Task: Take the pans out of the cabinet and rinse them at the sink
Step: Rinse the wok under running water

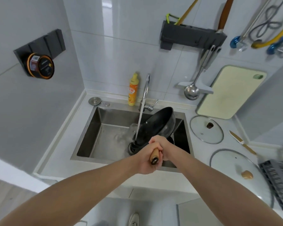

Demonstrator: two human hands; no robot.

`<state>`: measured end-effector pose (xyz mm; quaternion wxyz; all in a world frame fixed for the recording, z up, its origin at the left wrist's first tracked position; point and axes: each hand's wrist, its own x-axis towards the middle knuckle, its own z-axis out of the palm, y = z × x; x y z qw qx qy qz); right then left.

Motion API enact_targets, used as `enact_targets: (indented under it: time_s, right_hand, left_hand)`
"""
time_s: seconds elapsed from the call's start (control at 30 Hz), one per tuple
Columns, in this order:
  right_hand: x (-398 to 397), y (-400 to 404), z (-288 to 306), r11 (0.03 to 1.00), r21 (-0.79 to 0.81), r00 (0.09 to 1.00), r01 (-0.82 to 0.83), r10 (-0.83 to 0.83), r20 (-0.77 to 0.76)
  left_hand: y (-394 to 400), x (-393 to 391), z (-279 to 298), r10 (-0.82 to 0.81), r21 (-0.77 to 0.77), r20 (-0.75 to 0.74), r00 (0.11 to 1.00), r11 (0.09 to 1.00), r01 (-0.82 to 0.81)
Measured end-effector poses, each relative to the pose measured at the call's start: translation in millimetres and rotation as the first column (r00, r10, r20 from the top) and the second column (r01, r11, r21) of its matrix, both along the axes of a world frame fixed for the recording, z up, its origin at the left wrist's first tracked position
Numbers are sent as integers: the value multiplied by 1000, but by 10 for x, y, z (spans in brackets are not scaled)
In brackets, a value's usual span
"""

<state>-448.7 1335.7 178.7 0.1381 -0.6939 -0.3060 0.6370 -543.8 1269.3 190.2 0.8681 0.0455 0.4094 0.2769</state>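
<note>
A black frying pan (158, 123) with a wooden handle (154, 156) is tilted steeply over the steel sink (91, 126), its far rim raised toward the back right. Both hands grip the handle together: my left hand (145, 162) wraps its lower end and my right hand (162, 148) closes over it just above. Water runs from the faucet (146, 88) in a straight stream onto the pan's lower edge and splashes into the basin. A second dark pan (136, 146) lies in the sink under the tilted one, mostly hidden.
A yellow dish soap bottle (133, 89) stands behind the sink. Two glass lids (206, 129) (240, 175), a knife (242, 142) and a pale cutting board (230, 92) sit on the counter at right, with a dark drying rack (276, 183) at the far right edge. A ladle (192, 91) hangs on the wall.
</note>
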Motion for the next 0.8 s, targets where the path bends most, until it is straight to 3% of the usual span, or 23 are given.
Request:
enact_targets:
  time_s: [0.13,0.37,0.47,0.8]
  right_hand:
    - [18,6,197,998,69,992,13,-22,127]
    - [60,-137,223,968,246,942,-52,-35,335]
    - [56,-258,117,954,297,927,-38,-77,367]
    - [54,-581,53,933,333,823,-138,-80,563]
  left_hand:
    - [90,-51,109,-243,123,-73,967,960,251]
    - [24,-73,178,-393,220,-204,897,874,433]
    - [-47,-138,119,-501,243,-180,847,812,532]
    - [-249,-183,-106,-612,353,-157,775,698,623]
